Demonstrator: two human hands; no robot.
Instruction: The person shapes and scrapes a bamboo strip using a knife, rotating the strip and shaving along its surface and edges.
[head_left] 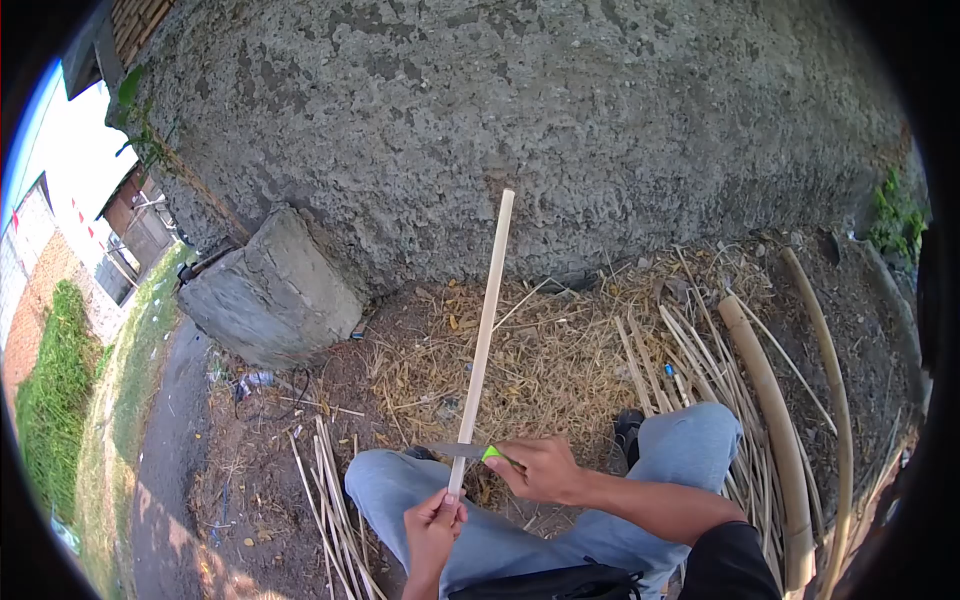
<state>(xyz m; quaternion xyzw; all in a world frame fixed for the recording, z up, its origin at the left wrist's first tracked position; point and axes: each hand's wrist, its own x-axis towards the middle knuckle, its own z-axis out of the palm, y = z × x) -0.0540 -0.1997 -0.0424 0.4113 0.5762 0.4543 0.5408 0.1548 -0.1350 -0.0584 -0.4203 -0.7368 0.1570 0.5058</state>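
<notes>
A long pale bamboo strip (485,335) rises from between my knees toward the wall, tilted slightly right at its top. My left hand (436,523) is closed around its lower end. Just above and to the right, my right hand (540,468) is closed on the bright green handle of a knife (455,450). The grey blade lies across the strip a little above my left fingers and points left. The blade's exact contact with the wood is too small to tell.
Rough grey wall (560,130) ahead; concrete block (275,290) at left. Thin bamboo strips (328,500) lie left of my legs, more strips (705,370) and thick bamboo poles (770,420) at right. Dry shavings (540,350) cover the ground ahead.
</notes>
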